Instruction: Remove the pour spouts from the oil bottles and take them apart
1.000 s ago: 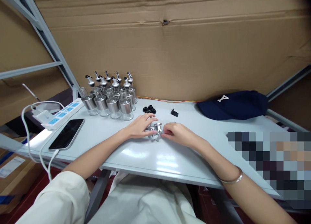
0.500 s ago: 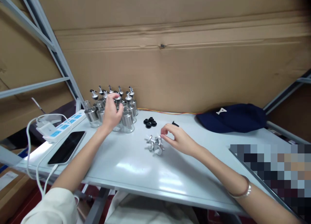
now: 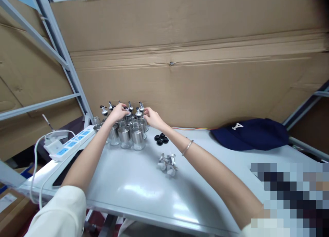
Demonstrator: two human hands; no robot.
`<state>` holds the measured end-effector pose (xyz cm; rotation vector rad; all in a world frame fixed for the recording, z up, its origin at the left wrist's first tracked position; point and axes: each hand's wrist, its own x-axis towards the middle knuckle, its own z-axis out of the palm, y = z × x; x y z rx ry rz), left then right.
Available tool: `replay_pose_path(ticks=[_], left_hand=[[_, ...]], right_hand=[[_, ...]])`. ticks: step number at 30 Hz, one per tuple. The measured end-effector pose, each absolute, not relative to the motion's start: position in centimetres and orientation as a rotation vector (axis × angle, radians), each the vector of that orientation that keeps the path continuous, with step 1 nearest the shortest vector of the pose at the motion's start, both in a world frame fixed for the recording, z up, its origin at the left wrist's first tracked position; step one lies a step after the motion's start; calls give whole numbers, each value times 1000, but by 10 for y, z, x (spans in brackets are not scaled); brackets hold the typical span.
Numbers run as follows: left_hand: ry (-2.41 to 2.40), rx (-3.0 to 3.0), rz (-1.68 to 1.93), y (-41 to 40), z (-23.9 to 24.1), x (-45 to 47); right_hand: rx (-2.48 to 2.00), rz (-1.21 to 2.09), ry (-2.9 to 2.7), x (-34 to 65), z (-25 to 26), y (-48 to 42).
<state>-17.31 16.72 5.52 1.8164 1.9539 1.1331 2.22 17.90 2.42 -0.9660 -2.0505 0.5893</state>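
Note:
A cluster of small glass-and-steel dispenser bottles [image 3: 125,127] stands at the back left of the grey table [image 3: 144,192]. My left hand [image 3: 118,112] reaches over the cluster with its fingers pinched at a spout top in the back row. My right hand [image 3: 152,117] is at the cluster's right side, fingertips touching the spout of the rightmost back bottle. A small pile of loose metal spout parts [image 3: 167,162] lies mid-table between my forearms. Several black rubber caps [image 3: 161,139] sit just behind it.
A navy cap [image 3: 252,134] lies at the back right. A white power strip [image 3: 69,144] and a dark phone [image 3: 64,168], partly hidden by my left arm, are at the left edge. A cardboard wall stands behind the table. A blurred patch covers the lower right.
Both hands left the loose spout parts and moved up to the bottle cluster, the left first and then the right. The camera tilted upward.

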Motion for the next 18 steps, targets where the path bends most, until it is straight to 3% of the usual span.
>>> replay_pose_path(ticks=[7, 14, 18], left_hand=[[1924, 1907, 1094, 171, 49, -175], [2067, 1921, 1215, 161, 51, -163], [2148, 1940, 1471, 150, 68, -155]], right_hand=[[-868, 736, -2055, 3, 5, 202], [-792, 635, -2051, 4, -9, 195], [-718, 494, -1926, 11, -8, 182]])
